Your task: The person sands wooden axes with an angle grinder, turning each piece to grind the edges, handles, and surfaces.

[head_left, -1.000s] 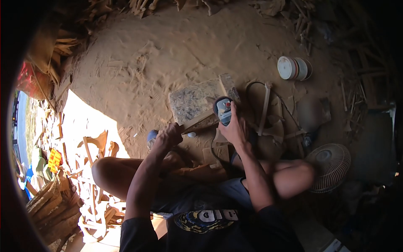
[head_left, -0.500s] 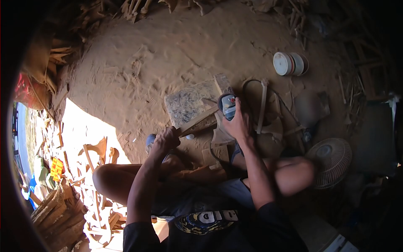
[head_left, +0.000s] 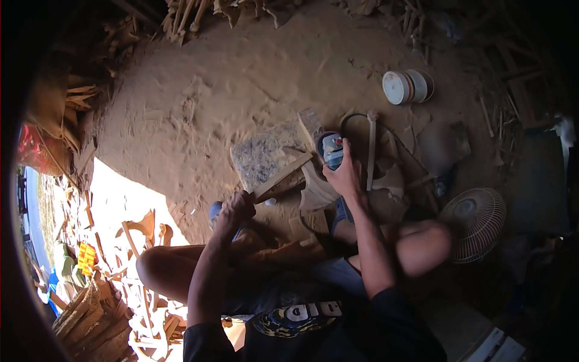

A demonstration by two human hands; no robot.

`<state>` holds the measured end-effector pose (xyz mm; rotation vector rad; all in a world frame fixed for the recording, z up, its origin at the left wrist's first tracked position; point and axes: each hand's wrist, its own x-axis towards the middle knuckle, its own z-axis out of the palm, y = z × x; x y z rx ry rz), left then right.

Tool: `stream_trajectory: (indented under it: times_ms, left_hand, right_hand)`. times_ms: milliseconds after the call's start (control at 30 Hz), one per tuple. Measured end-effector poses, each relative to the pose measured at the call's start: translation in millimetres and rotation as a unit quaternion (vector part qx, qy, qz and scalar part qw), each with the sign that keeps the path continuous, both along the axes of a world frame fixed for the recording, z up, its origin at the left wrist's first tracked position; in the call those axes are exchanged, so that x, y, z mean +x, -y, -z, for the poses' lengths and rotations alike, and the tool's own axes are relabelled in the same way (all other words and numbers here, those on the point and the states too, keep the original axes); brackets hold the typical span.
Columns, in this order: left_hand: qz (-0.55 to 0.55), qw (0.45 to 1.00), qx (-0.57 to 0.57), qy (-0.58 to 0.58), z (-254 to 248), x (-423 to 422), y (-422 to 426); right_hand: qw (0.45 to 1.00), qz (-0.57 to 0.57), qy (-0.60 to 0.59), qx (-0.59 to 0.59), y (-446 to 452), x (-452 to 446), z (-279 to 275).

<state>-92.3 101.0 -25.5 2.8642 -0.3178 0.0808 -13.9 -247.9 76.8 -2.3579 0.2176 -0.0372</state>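
My left hand point(head_left: 237, 207) is closed round the near end of a wooden piece point(head_left: 282, 176), which slants up to the right over a mottled block point(head_left: 259, 158). My right hand point(head_left: 345, 175) grips a round-headed power tool point(head_left: 332, 149) just right of the wooden piece's far end. A small gap shows between the tool and that end. Below them a curved flat wooden piece point(head_left: 317, 192) lies near my feet. A short wooden block point(head_left: 310, 123) rests at the mottled block's upper right corner.
A white bucket point(head_left: 396, 88) lies on its side on the dusty ground point(head_left: 241, 78). A round fan point(head_left: 476, 224) is beside my right knee. A dark cable point(head_left: 350, 117) loops behind a long wooden stick point(head_left: 371, 151). Wood scraps point(head_left: 145, 308) are heaped at the left.
The tool has come off the wooden piece's far end, slightly to the right, uncovering that end and the curved wooden piece below. The whole view has shifted a little.
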Motion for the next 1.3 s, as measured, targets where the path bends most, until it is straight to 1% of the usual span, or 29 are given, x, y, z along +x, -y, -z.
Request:
stream_trajectory:
  times_ms: [33,67,100,167,200,300,333,367,400,433,467,500,533,567,600,700,767,800,833,900,967,1067,1133,1167,1200,1267,1300]
  left_hand:
    - [0.006,0.994,-0.012,-0.106,-22.8,8.5,4.7]
    - [0.010,0.977,-0.024,-0.210,-46.5,20.6,6.4]
    - [0.013,0.949,-0.036,-0.312,-64.1,30.7,8.4]
    - [0.044,0.915,-0.143,-0.375,-39.8,38.4,-8.0]
    - [0.060,0.892,-0.195,-0.404,-36.7,40.6,-11.6]
    - [0.068,0.931,-0.166,-0.319,-28.9,38.0,-14.4]
    - [0.096,0.942,-0.149,-0.286,2.1,34.8,-22.2]
    - [0.123,0.950,-0.132,-0.253,56.1,27.5,-37.1]
    - [0.174,0.942,-0.160,-0.238,70.0,27.2,-45.3]
    - [0.224,0.930,-0.187,-0.224,73.8,28.3,-49.8]
    - [0.297,0.892,-0.256,-0.223,77.2,37.6,-57.3]
    - [0.271,0.874,-0.294,-0.277,66.3,38.8,-57.6]
    - [0.241,0.852,-0.331,-0.327,44.9,41.2,-53.9]
    - [0.108,0.835,-0.333,-0.424,6.4,35.2,-40.5]
    - [-0.028,0.795,-0.327,-0.511,-11.6,31.2,-34.6]
    - [0.105,0.736,-0.370,-0.557,13.5,39.5,-49.5]
    - [0.069,0.708,-0.472,-0.520,50.1,20.6,-61.7]
    - [0.067,0.689,-0.492,-0.529,48.5,20.6,-60.2]
    - [0.064,0.668,-0.510,-0.537,46.4,20.7,-58.5]
    - [0.089,0.618,-0.484,-0.614,40.4,33.2,-56.7]
    - [0.138,0.622,-0.504,-0.583,33.4,35.5,-53.6]
    - [0.197,0.649,-0.486,-0.551,44.1,36.4,-52.5]
    - [0.194,0.650,-0.478,-0.558,49.5,36.7,-55.5]
    - [0.173,0.639,-0.485,-0.572,24.0,38.3,-49.3]
    - [0.152,0.626,-0.492,-0.585,13.3,39.5,-46.8]
    - [0.108,0.598,-0.508,-0.611,0.6,39.1,-44.2]
    - [0.085,0.583,-0.515,-0.623,4.6,36.7,-46.4]
  right_hand:
    - [1.000,0.001,-0.002,0.018,-0.2,-0.9,-1.2]
    - [0.999,0.001,-0.004,0.038,-1.6,-1.4,-2.4]
    - [0.998,-0.007,-0.017,0.056,-3.7,-2.3,-9.6]
    - [0.995,-0.022,-0.044,0.090,-7.3,-6.0,-34.1]
    - [0.995,-0.028,-0.029,0.096,-7.9,-8.0,-38.3]
    - [0.994,-0.036,0.006,0.105,-10.6,-11.8,-49.1]
    - [0.994,-0.034,0.011,0.102,-12.0,-12.7,-51.9]
    - [0.995,-0.031,0.014,0.098,-12.6,-15.7,-53.8]
    - [0.995,-0.035,0.023,0.095,-12.2,-19.3,-51.1]
    - [0.995,-0.038,0.033,0.092,-12.1,-21.0,-45.4]
    - [0.994,-0.042,0.044,0.089,-11.7,-21.9,-39.7]
    - [0.994,-0.044,0.036,0.090,-12.0,-22.8,-37.8]
    - [0.994,-0.047,0.028,0.091,-11.7,-24.6,-36.3]
    - [0.994,-0.051,0.018,0.092,-11.4,-26.2,-34.4]
    - [0.993,-0.051,0.015,0.101,-9.7,-26.7,-27.8]
    - [0.990,-0.047,0.009,0.135,-10.1,-22.6,-6.8]
    - [0.986,-0.042,0.010,0.163,-10.5,-20.3,8.1]
    - [0.987,-0.049,0.015,0.154,-10.2,-19.7,13.8]
    - [0.988,-0.056,0.019,0.146,-9.9,-19.5,19.1]
    - [0.987,-0.062,0.017,0.144,-9.7,-19.0,24.1]
    - [0.986,-0.064,0.006,0.157,-10.7,-18.1,24.9]
    - [0.985,-0.065,-0.031,0.157,-12.1,-16.6,18.3]
    - [0.986,-0.070,-0.031,0.150,-13.9,-13.3,17.0]
    - [0.986,-0.071,-0.031,0.146,-14.4,-12.6,18.2]
    - [0.986,-0.067,-0.037,0.149,-15.4,-12.4,17.9]
    - [0.985,-0.060,-0.047,0.153,-17.4,-11.2,16.0]
    - [0.987,-0.056,-0.035,0.150,-16.2,-10.5,19.6]
